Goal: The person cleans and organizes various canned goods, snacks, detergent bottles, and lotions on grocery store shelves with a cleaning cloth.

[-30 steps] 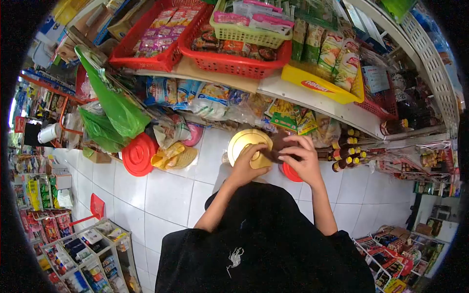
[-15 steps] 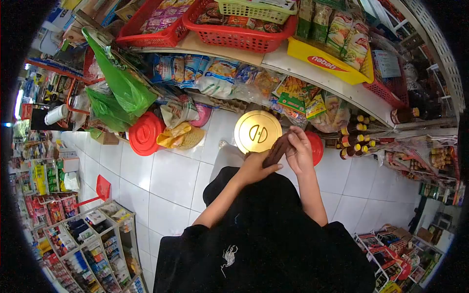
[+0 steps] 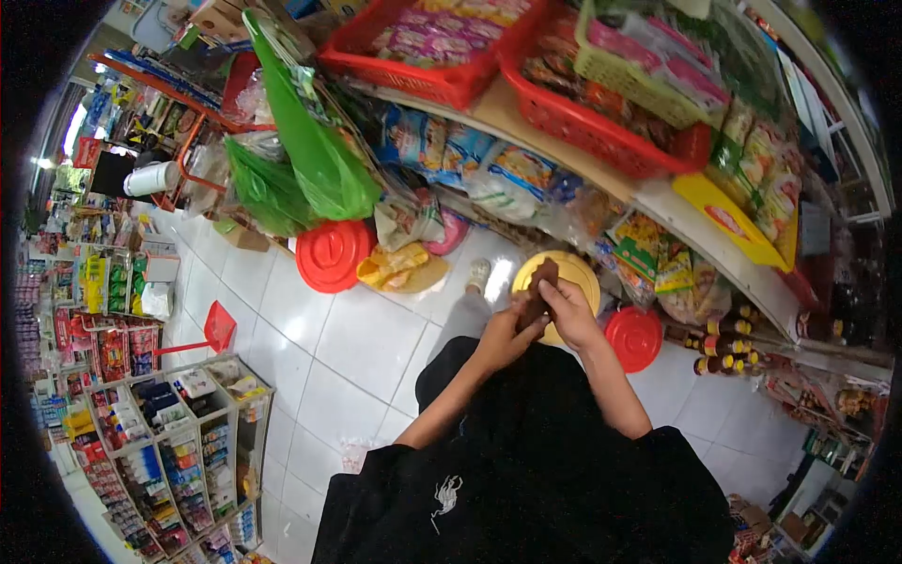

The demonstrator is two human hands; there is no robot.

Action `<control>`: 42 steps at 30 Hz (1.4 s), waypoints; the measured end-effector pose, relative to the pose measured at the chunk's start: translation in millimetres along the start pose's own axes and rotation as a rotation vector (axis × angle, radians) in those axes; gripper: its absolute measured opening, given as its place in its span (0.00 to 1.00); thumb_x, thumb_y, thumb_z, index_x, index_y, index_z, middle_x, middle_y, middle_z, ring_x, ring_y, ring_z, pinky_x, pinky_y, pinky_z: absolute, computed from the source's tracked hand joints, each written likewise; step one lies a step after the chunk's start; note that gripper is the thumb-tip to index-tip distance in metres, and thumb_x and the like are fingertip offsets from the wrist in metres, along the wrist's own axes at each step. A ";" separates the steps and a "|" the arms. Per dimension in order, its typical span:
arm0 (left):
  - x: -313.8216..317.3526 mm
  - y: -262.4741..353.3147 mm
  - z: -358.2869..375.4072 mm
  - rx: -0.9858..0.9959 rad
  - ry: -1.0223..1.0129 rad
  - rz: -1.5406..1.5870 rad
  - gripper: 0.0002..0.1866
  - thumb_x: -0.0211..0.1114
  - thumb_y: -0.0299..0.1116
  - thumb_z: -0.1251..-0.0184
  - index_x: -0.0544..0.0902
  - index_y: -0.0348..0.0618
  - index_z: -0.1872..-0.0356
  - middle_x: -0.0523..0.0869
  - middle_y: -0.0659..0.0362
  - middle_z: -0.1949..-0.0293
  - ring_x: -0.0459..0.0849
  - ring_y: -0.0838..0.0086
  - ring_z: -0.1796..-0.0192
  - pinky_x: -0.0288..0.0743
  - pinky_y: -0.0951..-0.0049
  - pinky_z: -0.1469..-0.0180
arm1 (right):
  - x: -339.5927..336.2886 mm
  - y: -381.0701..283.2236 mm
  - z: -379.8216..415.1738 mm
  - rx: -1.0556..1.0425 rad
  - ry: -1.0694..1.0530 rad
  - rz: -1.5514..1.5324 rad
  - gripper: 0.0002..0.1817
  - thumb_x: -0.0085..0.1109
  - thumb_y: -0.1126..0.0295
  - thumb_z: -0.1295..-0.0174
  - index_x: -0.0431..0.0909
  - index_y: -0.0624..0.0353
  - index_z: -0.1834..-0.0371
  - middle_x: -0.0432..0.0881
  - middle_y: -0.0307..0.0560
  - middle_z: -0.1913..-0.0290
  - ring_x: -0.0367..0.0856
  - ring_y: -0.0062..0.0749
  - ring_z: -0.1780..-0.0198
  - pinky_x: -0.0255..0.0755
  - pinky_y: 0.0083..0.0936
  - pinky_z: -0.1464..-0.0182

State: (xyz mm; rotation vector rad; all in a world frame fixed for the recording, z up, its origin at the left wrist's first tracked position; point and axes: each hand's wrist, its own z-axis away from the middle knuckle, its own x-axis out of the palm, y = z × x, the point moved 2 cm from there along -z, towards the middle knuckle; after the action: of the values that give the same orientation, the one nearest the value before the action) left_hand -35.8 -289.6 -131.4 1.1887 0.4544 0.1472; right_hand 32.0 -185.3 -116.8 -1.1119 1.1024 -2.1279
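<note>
A dark brown, folded, flat item (image 3: 538,289), perhaps a wallet or a cloth, is held between both my hands in front of my body. My left hand (image 3: 508,336) grips its lower part with the fingers curled round it and the thumb pointing right. The thumb and fingers of my right hand (image 3: 569,311) pinch its right side. Parts of the item are hidden behind my fingers. Beyond and below the hands is a round gold-yellow lid (image 3: 575,268), partly covered by them.
Red lids (image 3: 335,256) sit on the floor at left and right. A yellow cloth bag (image 3: 399,267) lies nearby. Above is a shelf with red baskets (image 3: 601,127) and a yellow tray (image 3: 723,218). Green plastic bags (image 3: 319,160) hang at left, over a red dustpan (image 3: 219,324) and goods rack (image 3: 160,442).
The view has turned, so the shelf and lids appear shifted right and tilted. My hands have come closer together on the brown item, with the right hand further over it.
</note>
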 end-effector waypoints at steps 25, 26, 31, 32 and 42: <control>-200.1 -18.8 -147.8 0.124 -0.090 0.086 0.18 0.58 0.39 0.43 0.75 0.38 0.55 0.80 0.52 0.62 0.79 0.69 0.63 0.72 0.72 0.59 | 104.2 -208.7 -226.9 -0.378 0.149 1.279 0.09 0.61 0.69 0.54 0.77 0.63 0.73 0.79 0.50 0.67 0.78 0.38 0.62 0.67 0.27 0.58; -202.3 -18.7 -150.1 0.121 -0.069 0.096 0.18 0.59 0.40 0.43 0.75 0.39 0.56 0.80 0.52 0.64 0.80 0.69 0.65 0.72 0.72 0.61 | 103.5 -208.4 -228.8 -0.383 0.133 1.303 0.09 0.61 0.69 0.55 0.77 0.63 0.73 0.79 0.50 0.67 0.77 0.38 0.61 0.67 0.27 0.57; -211.9 -16.8 -166.6 0.072 -0.170 0.112 0.17 0.57 0.37 0.41 0.74 0.38 0.54 0.80 0.54 0.61 0.79 0.72 0.61 0.72 0.73 0.57 | 87.8 -215.2 -228.9 -0.598 0.391 1.078 0.05 0.60 0.76 0.53 0.76 0.63 0.73 0.77 0.41 0.73 0.74 0.24 0.75 0.67 0.22 0.71; -211.6 -17.4 -169.7 0.072 -0.179 0.137 0.16 0.57 0.37 0.41 0.75 0.38 0.55 0.80 0.54 0.61 0.79 0.72 0.62 0.72 0.73 0.58 | 80.9 -217.1 -226.1 -0.555 0.453 0.984 0.05 0.60 0.76 0.52 0.75 0.63 0.72 0.76 0.40 0.75 0.72 0.21 0.77 0.66 0.20 0.75; -193.5 10.4 -210.0 -0.171 -0.477 1.413 0.20 0.53 0.38 0.37 0.63 0.49 0.45 0.75 0.53 0.54 0.76 0.68 0.54 0.71 0.69 0.53 | 60.0 -209.8 -216.2 -0.400 0.497 0.614 0.05 0.61 0.75 0.50 0.75 0.61 0.70 0.75 0.36 0.78 0.68 0.13 0.82 0.61 0.14 0.81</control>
State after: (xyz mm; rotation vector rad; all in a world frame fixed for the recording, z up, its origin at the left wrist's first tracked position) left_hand -296.2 -171.8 -132.8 1.1314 -0.8702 1.0559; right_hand -193.3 -19.9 10.5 -0.2910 1.8702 -1.7476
